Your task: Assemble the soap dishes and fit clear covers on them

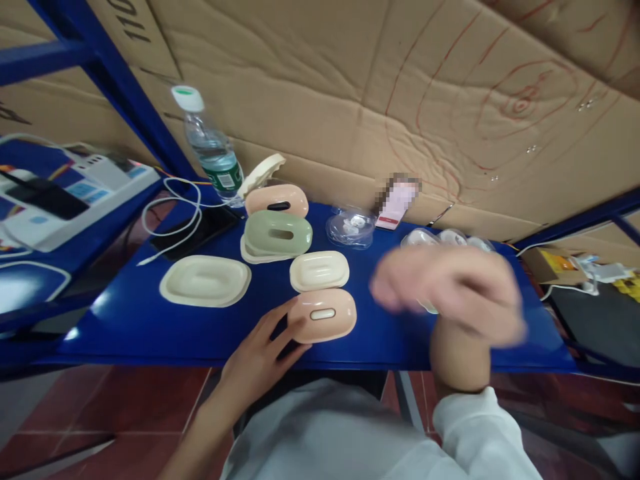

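My left hand (273,343) rests at the left side of a pink oval case (343,317) with a cream slot piece, near the table's front edge; its fingers are apart and touch the case. Just behind that stands a small cream oval piece (320,270). My right hand (450,290) is raised over the right part of the table, smeared by motion, so its fingers and anything in them cannot be made out. A green slotted shell (300,235) lies over a cream piece, in front of another pink shell (260,199). To the left is a cream oval tray (205,281).
Blue table (200,333). At the back stand a water bottle (213,157) and a phone (397,203). Clear plastic packs (350,228) lie nearby. A white cable (173,235) crosses a dark phone at left. Power strips (45,227) lie far left; cardboard (320,87) rises behind.
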Motion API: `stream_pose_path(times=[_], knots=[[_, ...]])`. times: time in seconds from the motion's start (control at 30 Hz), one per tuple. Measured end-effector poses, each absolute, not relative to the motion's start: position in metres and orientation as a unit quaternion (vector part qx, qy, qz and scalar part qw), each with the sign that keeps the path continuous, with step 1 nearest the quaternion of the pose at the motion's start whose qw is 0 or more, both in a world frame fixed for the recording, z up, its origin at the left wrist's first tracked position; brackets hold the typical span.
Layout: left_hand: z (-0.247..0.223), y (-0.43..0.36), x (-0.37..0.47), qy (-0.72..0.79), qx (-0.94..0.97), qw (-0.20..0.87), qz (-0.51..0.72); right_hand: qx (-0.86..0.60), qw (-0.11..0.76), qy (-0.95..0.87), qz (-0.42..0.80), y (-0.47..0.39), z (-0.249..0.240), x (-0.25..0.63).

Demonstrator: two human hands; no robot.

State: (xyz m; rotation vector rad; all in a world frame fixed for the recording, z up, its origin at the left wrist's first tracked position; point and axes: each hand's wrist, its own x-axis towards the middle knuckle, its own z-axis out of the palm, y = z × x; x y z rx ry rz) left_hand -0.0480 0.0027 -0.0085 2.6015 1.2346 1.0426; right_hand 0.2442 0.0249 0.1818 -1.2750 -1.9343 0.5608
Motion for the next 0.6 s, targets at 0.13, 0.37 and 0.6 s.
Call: stream_pose_path(times=[0.13, 0.37, 0.6], knots=[[-0.009, 0.004, -0.047, 0.394, 0.855, 0.024, 0.338, -0.549, 0.289, -0.779, 0.096, 0.132, 0.122, 0.226], [-0.01, 0.002, -0.048, 0.394, 0.857, 0.016, 0.332, -0.649, 0.163, -0.742, 0.044, 0.182, 0.046, 0.224], [-0.012, 0.002, -0.048, 0.398, 0.856, 0.022, 0.331, -0.606, 0.22, -0.762, 0.059, 0.189, 0.045, 0.234]])
